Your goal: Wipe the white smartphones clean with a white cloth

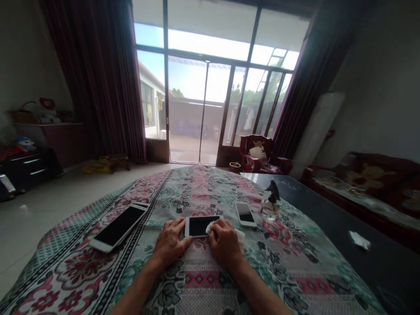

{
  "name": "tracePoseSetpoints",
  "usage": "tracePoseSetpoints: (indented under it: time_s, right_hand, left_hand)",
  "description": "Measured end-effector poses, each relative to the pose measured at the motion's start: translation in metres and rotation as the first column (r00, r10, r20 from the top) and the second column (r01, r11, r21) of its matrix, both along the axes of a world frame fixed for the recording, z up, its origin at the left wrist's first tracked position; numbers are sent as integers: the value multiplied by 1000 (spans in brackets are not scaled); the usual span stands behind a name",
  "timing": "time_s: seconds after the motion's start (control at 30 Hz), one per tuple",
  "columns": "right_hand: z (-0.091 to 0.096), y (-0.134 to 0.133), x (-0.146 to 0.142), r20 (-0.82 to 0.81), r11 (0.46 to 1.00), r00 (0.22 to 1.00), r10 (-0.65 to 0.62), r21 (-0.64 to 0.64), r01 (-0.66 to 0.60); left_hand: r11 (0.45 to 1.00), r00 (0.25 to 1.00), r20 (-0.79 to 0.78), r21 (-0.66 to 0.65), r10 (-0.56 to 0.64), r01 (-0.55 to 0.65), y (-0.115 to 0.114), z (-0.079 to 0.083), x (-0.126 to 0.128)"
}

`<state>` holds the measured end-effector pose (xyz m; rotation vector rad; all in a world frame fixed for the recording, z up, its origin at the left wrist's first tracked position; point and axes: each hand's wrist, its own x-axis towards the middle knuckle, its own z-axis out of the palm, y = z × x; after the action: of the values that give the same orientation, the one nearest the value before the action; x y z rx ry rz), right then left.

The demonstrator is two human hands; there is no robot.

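A white smartphone (198,226) with a dark screen lies sideways on the patterned tablecloth (201,258) in front of me. My left hand (169,239) grips its left end between thumb and fingers. In my right hand (225,240) a white tissue (240,237) is bunched up, its front part pressed on the right side of the screen. To the right lies a smaller white phone (245,214), and beyond it stands a clear bottle with a black spray head (273,192). On the left rests a larger white phone (120,227), with another device partly hidden beneath it.
A dark glossy table (328,218) adjoins the cloth on the right, with a crumpled tissue (360,240) on it. Behind it are a carved wooden chair (257,151) and a sofa (370,175). Glass doors (200,113) stand at the back between dark curtains.
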<state>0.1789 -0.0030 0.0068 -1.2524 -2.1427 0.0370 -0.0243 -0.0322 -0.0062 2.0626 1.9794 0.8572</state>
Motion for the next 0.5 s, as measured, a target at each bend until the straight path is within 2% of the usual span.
tracePoseSetpoints:
  time_s: [0.13, 0.37, 0.5]
  right_hand:
    - [4, 10, -5, 22, 999, 999, 36, -7, -36]
    - [11, 34, -30, 101, 999, 995, 12, -52, -7]
    - [13, 35, -37, 143, 998, 989, 21, -60, -12]
  left_hand:
    - [1000, 999, 37, 13, 3, -3, 1, -2, -2]
    - [1000, 999, 47, -5, 11, -11, -1, 2, 0]
    - [1000, 1000, 28, 6, 3, -3, -1, 4, 0]
